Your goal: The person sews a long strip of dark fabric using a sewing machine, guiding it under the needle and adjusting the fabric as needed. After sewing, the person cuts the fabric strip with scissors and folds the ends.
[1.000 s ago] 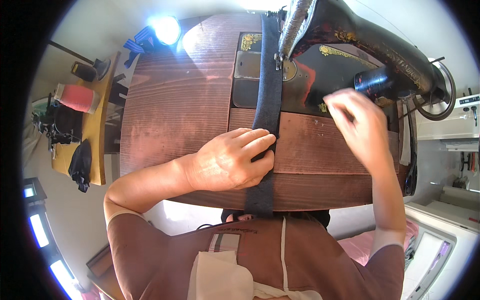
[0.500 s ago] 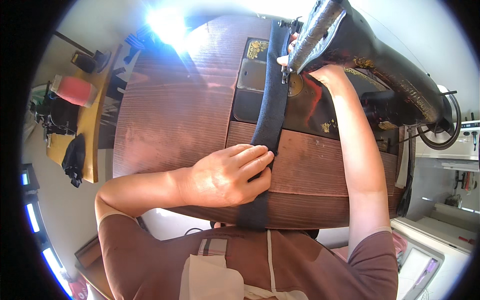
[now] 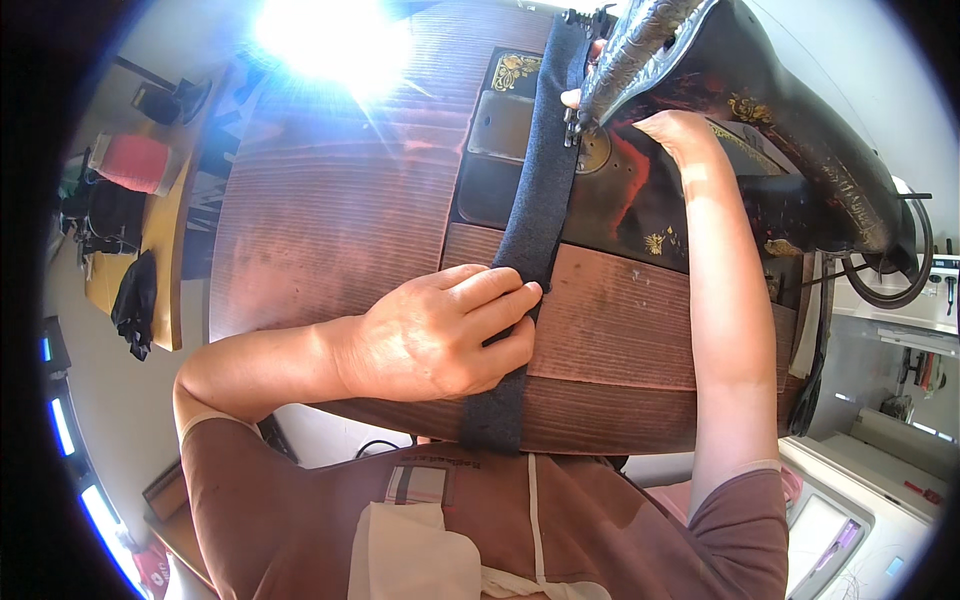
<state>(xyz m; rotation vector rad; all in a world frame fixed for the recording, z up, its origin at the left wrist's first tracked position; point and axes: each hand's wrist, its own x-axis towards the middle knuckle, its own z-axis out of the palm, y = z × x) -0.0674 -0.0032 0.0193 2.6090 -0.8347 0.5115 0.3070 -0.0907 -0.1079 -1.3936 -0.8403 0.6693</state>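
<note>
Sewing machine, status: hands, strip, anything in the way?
Left hand on dark fabric strip; right hand partly behind sewing machine head. Strip lies across machine bed and wooden tabletop. That head hides most of the right fingers.

Left fingers [image 3: 503, 309] curled inward

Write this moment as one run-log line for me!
left hand: fingers on dark cloth strip | right hand: partly hidden by sewing machine | strip: lies across machine bed and wooden table

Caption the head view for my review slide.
Left hand on a dark fabric strip across a wooden table, right hand partly hidden by a black sewing machine.
</note>
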